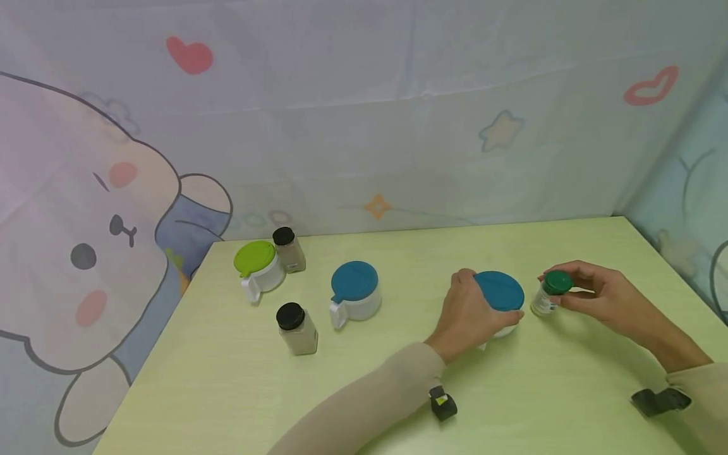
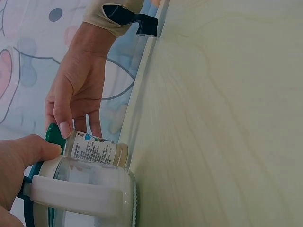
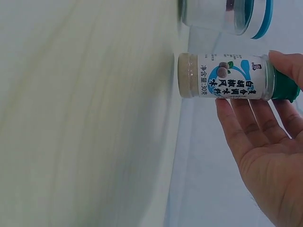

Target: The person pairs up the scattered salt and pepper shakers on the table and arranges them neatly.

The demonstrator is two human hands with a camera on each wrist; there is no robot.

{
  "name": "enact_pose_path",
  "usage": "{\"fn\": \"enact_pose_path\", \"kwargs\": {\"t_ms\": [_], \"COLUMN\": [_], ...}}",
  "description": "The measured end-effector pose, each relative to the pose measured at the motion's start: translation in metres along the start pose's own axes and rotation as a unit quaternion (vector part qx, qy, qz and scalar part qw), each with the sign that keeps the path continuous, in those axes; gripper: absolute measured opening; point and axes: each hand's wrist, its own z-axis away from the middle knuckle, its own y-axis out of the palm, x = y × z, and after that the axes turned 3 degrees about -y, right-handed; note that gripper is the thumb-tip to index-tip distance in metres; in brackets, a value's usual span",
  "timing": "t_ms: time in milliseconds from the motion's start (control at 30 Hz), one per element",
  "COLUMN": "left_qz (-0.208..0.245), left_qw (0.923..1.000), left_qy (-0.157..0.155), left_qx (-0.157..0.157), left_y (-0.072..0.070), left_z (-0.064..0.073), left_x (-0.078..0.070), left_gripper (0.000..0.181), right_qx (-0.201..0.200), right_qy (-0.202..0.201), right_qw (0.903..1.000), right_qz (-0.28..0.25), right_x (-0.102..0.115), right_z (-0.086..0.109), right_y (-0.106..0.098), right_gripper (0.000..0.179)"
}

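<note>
At the right of the table, my left hand [image 1: 467, 309] grips a clear seasoning jar with a blue lid [image 1: 500, 291], thumb and fingers at opposite sides of the lid. The jar's white handle [image 2: 78, 195] shows in the left wrist view. Just right of it, my right hand [image 1: 605, 297] holds a small spice bottle [image 3: 227, 76] near its green cap [image 1: 558, 282], thumb on one side and fingers on the other. The bottle is upright, with a printed white label and pale powder at its base.
Another blue-lidded jar [image 1: 357, 294] stands mid-table. Further left are a green-lidded jar [image 1: 258, 265] and two black-capped spice bottles, one behind [image 1: 290, 253] and one in front [image 1: 298, 333]. A printed cloth [image 1: 341, 126] hangs along the table's back edge.
</note>
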Motion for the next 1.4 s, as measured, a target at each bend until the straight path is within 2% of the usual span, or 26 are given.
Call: {"fn": "enact_pose_path", "kwargs": {"t_ms": [267, 567, 1033, 1200, 1400], "left_qz": [-0.024, -0.05, -0.049, -0.036, 0.005], "left_qw": [0.9996, 0.9981, 0.9966, 0.9974, 0.9995], "left_qy": [0.005, -0.013, -0.027, -0.025, -0.015], "left_qx": [-0.011, -0.035, -0.061, -0.058, -0.027], "left_y": [0.005, 0.016, 0.028, 0.028, 0.025], "left_z": [-0.002, -0.003, -0.002, 0.0, 0.002], "left_x": [-0.007, -0.015, -0.023, -0.024, -0.021], "left_gripper": [0.09, 0.089, 0.093, 0.093, 0.095], "right_qx": [-0.002, -0.008, -0.014, -0.015, -0.017], "right_qy": [-0.006, 0.005, 0.004, 0.007, 0.008], "right_qw": [1.0, 1.0, 0.9999, 0.9999, 0.9998], "right_qz": [0.002, -0.001, -0.003, -0.003, 0.001], "right_x": [-0.001, -0.003, -0.005, -0.006, -0.007], "right_z": [0.003, 0.005, 0.008, 0.009, 0.009], "right_y": [-0.003, -0.005, -0.009, -0.009, -0.01], "right_gripper": [0.035, 0.036, 0.035, 0.035, 0.036]}}
